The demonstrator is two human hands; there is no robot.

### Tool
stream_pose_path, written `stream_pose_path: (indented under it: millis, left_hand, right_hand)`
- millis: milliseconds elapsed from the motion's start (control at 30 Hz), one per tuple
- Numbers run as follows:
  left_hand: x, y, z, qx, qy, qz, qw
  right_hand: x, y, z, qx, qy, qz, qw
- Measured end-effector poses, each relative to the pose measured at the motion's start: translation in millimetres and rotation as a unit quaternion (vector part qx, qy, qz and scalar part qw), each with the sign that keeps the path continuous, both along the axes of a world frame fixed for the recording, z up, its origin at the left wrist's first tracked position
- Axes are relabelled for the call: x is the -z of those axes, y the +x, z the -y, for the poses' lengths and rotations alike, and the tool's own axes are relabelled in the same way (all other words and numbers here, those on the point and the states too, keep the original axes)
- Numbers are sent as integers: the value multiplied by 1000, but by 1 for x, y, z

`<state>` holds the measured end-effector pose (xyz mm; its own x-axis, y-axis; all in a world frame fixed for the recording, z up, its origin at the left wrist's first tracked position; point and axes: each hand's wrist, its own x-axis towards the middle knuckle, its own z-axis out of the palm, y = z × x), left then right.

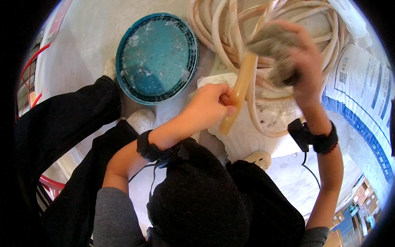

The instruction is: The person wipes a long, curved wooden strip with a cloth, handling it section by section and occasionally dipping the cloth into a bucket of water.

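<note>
Head view: a whitish floor (pixel 90 49), scuffed and faintly stained, spread beneath everything. Two legs in black trousers (pixel 66 119) crossed it from the left. At the right edge stood or leaned a bulky white-and-blue bag (pixel 364 88). A thick, pale hose (pixel 234 24) lay in loose coils near the bag, partly over a white sheet (pixel 251 140) with smudges and a ragged edge. A round teal tub or lid (pixel 164 53), speckled with white residue, sat left of the coils. Cardboard boxes (pixel 366 195) filled the room's lower right corner, and red curved rails (pixel 26 72) its left edge. The right hand (pixel 306 61), blurred, had its fingers curled around a fuzzy gray cloth (pixel 273 43). The left hand (pixel 210 105) pinched an amber tube (pixel 242 84) between thumb and fingers, slanting above the sheet, its upper end at the cloth's edge; whether they touched could not be told.
</note>
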<state>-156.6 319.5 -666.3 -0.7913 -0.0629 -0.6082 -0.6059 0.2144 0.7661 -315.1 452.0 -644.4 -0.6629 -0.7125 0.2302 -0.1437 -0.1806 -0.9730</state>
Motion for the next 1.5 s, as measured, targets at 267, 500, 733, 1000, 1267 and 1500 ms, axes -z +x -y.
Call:
stream_pose_path:
  millis: [267, 500, 733, 1000, 1267, 1500]
  left_hand:
    - [-1, 18, 7, -88, 167, 25, 982]
    - [-28, 18, 25, -97, 259, 91, 957]
    - [-70, 32, 42, -93, 345, 41, 933]
    - [-64, 26, 41, -51, 353, 52, 933]
    - [-44, 28, 48, -106, 393, 28, 913]
    - [-42, 21, 47, -118, 416, 21, 901]
  right_hand:
    - [52, 60, 15, -53, 51, -396, 915]
    - [40, 41, 23, -18, -11, -414, 910]
    - [45, -19, 18, 27, 24, -438, 898]
    - [66, -87, 7, 170, 205, -281, 922]
    - [32, -106, -18, 319, -170, 239, 901]
    - [56, -37, -60, 221, -133, 588, 766]
